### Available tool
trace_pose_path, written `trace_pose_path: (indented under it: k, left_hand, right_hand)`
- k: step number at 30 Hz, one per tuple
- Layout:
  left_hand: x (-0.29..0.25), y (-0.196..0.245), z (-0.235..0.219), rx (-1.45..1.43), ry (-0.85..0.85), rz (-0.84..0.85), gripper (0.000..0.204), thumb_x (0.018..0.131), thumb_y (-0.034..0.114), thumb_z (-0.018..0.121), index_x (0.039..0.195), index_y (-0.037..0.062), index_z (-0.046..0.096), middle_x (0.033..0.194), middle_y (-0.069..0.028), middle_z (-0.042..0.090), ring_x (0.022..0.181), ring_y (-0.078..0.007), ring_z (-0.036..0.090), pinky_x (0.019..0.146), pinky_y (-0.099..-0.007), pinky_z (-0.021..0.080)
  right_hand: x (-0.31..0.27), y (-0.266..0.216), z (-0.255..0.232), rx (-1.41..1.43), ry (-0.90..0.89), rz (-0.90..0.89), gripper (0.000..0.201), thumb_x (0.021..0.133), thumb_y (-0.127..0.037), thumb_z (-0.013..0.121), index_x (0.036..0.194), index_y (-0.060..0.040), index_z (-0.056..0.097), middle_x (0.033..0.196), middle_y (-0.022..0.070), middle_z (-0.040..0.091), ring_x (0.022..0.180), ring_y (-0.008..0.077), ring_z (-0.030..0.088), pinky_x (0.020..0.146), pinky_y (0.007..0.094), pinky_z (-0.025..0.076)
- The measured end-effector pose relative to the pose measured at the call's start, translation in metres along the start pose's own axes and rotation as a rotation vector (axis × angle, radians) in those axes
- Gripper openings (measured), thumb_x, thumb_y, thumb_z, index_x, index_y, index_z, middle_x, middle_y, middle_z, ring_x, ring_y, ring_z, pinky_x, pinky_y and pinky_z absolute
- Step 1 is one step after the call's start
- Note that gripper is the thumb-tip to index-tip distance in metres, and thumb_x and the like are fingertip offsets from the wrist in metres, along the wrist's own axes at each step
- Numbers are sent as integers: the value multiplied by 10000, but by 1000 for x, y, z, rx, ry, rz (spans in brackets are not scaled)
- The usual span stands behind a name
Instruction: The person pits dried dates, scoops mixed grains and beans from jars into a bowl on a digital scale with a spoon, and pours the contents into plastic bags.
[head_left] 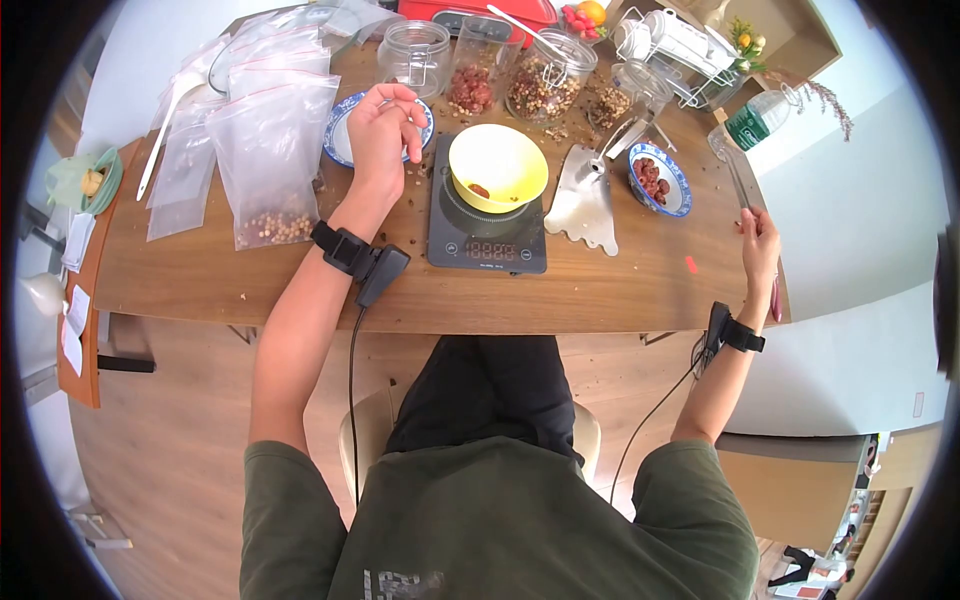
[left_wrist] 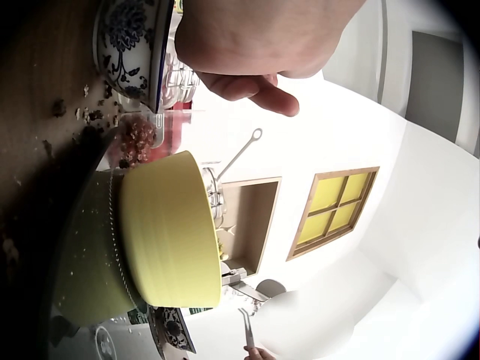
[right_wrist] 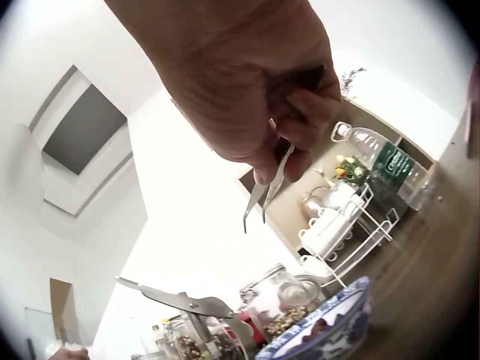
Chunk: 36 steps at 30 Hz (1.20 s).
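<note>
My right hand [head_left: 759, 245] pinches metal tweezers [right_wrist: 276, 186] over the table's right edge. Their two tips stand slightly apart with nothing between them in the right wrist view. My left hand [head_left: 380, 140], fingers loosely bent and holding nothing, hovers over a blue-and-white bowl [head_left: 338, 150]. A yellow bowl [head_left: 520, 165] sits on a black digital scale [head_left: 490, 232] with lit digits. One small reddish-brown piece [head_left: 479, 190] lies in it. To the right, another blue-and-white bowl [head_left: 683, 198] contains dark red dried fruit pieces [head_left: 652, 180].
Clear zip bags [head_left: 265, 130] and a white spoon [head_left: 165, 120] lie left. Jars [head_left: 550, 85] line the back. A metal tool with a wavy-edged plate [head_left: 585, 205] stands beside the scale. Rearward right are a cup rack [head_left: 675, 55] and plastic bottle [head_left: 755, 120]. Crumbs dot the wood.
</note>
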<state>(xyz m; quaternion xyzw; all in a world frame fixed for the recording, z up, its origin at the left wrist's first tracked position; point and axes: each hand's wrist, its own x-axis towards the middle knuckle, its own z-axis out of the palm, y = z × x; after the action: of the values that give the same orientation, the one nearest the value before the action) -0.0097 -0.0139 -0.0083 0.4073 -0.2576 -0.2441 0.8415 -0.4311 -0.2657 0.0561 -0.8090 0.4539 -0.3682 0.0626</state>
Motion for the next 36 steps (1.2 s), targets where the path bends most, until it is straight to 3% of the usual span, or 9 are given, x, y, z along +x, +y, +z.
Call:
trace_pose_path:
  k: [3, 4, 8, 15, 17, 20, 33, 35, 36]
  left_hand:
    - [-1, 1, 0, 0, -2, -1, 155, 780, -50, 408, 872, 8, 518, 646, -95, 566, 369, -98, 433, 329, -214, 309]
    - [-1, 1, 1, 2, -3, 0, 154, 780, -49, 408, 872, 8, 518, 646, -95, 566, 369, -99, 432, 329, -215, 310]
    - [0, 0, 1, 7, -3, 3, 155, 780, -48, 409, 875, 7, 517, 648, -94, 567, 368, -99, 432, 328, -215, 312]
    - [-1, 0, 0, 1, -1, -5, 143, 782, -44, 418, 873, 11, 515, 652, -90, 568, 366, -98, 429, 327, -215, 309]
    - [0, 0, 0, 9, 1, 0, 140, 784, -43, 420, 871, 11, 514, 650, -90, 567, 366, -98, 429, 327, -215, 309]
    - [0, -1, 0, 1, 0, -1, 134, 786, -40, 426, 871, 11, 515, 647, -89, 566, 365, -96, 429, 327, -214, 310]
    - [-1, 0, 1, -11, -9, -6, 118, 796, -36, 431, 870, 10, 511, 642, -89, 561, 368, -96, 432, 327, -213, 311]
    - [-1, 1, 1, -13, -10, -7, 119, 796, -36, 430, 870, 9, 511, 641, -89, 561, 368, -96, 432, 327, -213, 311]
    - [-1, 1, 1, -15, -9, -8, 118, 796, -36, 429, 868, 10, 511, 641, -89, 561, 366, -96, 431, 326, -214, 311]
  right_hand:
    - [-2, 28, 10, -137, 2, 1, 254, 872, -243, 572, 955, -8, 617, 670, 74, 609, 622, 149, 579, 596, 275, 442]
    - [-3, 35, 11, -177, -34, 51, 250, 862, -239, 569, 947, -8, 613, 714, 116, 635, 678, 223, 622, 644, 322, 468]
    - [-8, 66, 25, -228, -88, 136, 278, 849, -248, 558, 938, 9, 614, 778, 168, 647, 756, 295, 636, 703, 373, 474]
    - [-13, 99, 44, -236, -141, 175, 276, 838, -244, 578, 902, 19, 627, 767, 185, 642, 727, 303, 635, 688, 378, 478]
    - [-11, 106, 47, -199, -197, 203, 256, 853, -223, 576, 961, 4, 620, 725, 91, 631, 592, 148, 592, 516, 287, 485]
    - [-13, 104, 48, -157, -235, 260, 247, 852, -215, 581, 960, 3, 621, 721, 71, 624, 577, 119, 582, 483, 259, 482]
    - [-13, 81, 49, -214, -383, 326, 250, 831, -202, 601, 941, 22, 616, 680, 95, 626, 527, 145, 587, 458, 278, 467]
    - [-13, 82, 49, -240, -381, 263, 296, 799, -255, 624, 908, 21, 637, 734, 168, 653, 631, 247, 647, 581, 349, 502]
    - [-12, 82, 49, -239, -380, 262, 296, 799, -255, 624, 908, 21, 637, 734, 168, 653, 631, 247, 647, 581, 349, 502]
